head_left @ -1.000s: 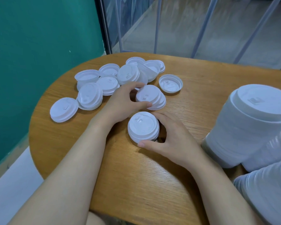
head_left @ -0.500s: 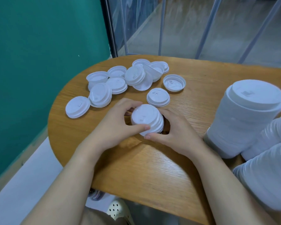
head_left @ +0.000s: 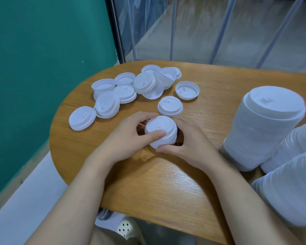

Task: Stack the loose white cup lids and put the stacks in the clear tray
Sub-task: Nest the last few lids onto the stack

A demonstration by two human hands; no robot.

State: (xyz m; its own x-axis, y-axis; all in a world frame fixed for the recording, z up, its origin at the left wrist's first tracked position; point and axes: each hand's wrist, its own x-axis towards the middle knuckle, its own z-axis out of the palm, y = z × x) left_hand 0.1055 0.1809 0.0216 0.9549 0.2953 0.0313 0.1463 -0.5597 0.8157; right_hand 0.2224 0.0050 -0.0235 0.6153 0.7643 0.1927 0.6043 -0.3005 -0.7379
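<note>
Gripped a short stack of white lids (head_left: 161,132) from both sides near the table's centre, tilted a little off the wood toward the left, presumably to square the rims so the lids nested before any move to the tray. Left hand (head_left: 125,138) curled round the stack from nine o'clock, thumb pressed flat on the near edge of the top lid, fingers wrapped over the far side. Right hand (head_left: 189,144) cupped the stack from three o'clock, thumb tucked under the lower rim at six, fingers curved behind; fingertips there hidden, so how firmly they pressed could not be told. Lay at twelve o'clock, just beyond the hands, a single dome-up lid (head_left: 170,106); past it toward one o'clock an upturned lid (head_left: 187,90) showing its hollow. Spread from ten to twelve o'clock a loose heap of lids (head_left: 145,84), some overlapping, some leaning on one another, with one flat lid (head_left: 82,117) apart at nine. Stood at three o'clock a tall column of stacked lids (head_left: 265,128), with more long stacks (head_left: 290,188) lying beside it toward four; whether a clear tray held them could not be made out. Nothing between hands and the nearest loose lid; the tall column, close by the right forearm, looked easy to knock.
</note>
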